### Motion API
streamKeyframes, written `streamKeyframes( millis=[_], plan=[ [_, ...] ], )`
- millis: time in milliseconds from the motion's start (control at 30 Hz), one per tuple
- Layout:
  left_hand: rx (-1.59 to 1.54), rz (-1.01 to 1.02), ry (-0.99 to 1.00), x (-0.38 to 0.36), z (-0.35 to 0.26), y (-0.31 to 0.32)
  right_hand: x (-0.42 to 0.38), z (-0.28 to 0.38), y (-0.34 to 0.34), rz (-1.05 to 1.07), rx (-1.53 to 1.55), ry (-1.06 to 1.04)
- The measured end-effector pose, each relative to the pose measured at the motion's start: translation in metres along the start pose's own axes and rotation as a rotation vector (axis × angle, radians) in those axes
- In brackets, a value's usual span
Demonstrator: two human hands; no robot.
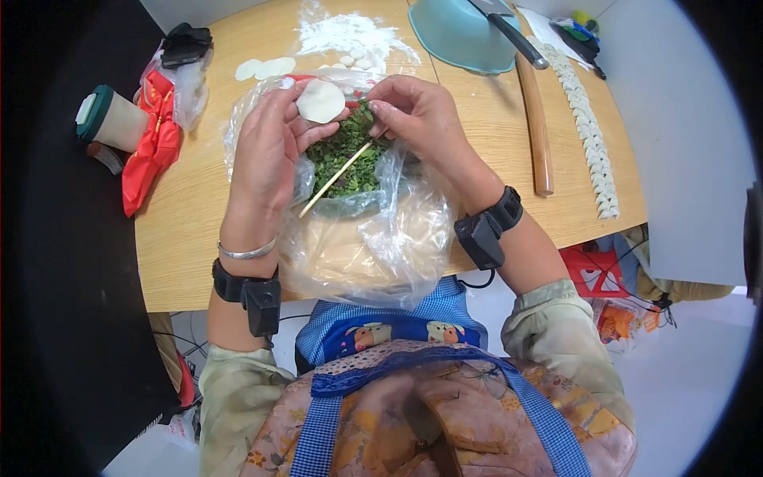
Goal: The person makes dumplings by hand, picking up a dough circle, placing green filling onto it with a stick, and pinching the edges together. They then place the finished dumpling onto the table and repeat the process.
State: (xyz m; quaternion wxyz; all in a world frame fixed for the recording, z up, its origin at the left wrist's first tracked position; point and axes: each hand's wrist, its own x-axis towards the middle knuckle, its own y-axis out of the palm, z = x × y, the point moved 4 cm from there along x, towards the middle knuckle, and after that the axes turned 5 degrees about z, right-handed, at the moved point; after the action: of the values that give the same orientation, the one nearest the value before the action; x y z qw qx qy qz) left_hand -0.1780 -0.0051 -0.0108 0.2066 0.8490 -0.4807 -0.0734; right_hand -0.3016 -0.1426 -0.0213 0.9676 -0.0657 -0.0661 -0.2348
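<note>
A round white dumpling wrapper (321, 101) rests on the fingers of my left hand (269, 139), held above the near side of the flour. Beneath both hands, chopped green leaves (347, 163) fill a clear plastic bag (381, 238). A thin wooden stick (335, 180) lies slantwise over the leaves, its upper end close to the fingers of my right hand (417, 119). Those fingers are curled together at the right edge of the greens; what is between them, if anything, is hidden.
Flour (346, 36), dough pieces (362, 60) and flat wrappers (266, 68) lie at the back. To the right are a blue-green basin (461, 40), a cleaver (509, 32), a rolling pin (534, 127) and a row of dumplings (588, 135). A cup (115, 119) stands left.
</note>
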Motion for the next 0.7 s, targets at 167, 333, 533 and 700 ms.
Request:
streamKeyframes(
  millis=[167,333,533,700],
  plan=[
    [0.031,0.016,-0.037,0.000,0.002,0.000,0.002,-0.001,-0.001,0.009,0.009,-0.015],
    [0.053,0.109,-0.169,-0.003,0.004,0.010,-0.001,0.010,0.002,-0.023,-0.069,-0.164],
    [0.097,0.118,-0.230,-0.004,0.015,0.008,-0.010,0.031,0.011,-0.004,-0.600,-0.467],
    [0.167,0.136,-0.228,-0.007,0.015,0.012,-0.011,0.030,0.014,0.020,-0.581,-0.518]
  ],
)
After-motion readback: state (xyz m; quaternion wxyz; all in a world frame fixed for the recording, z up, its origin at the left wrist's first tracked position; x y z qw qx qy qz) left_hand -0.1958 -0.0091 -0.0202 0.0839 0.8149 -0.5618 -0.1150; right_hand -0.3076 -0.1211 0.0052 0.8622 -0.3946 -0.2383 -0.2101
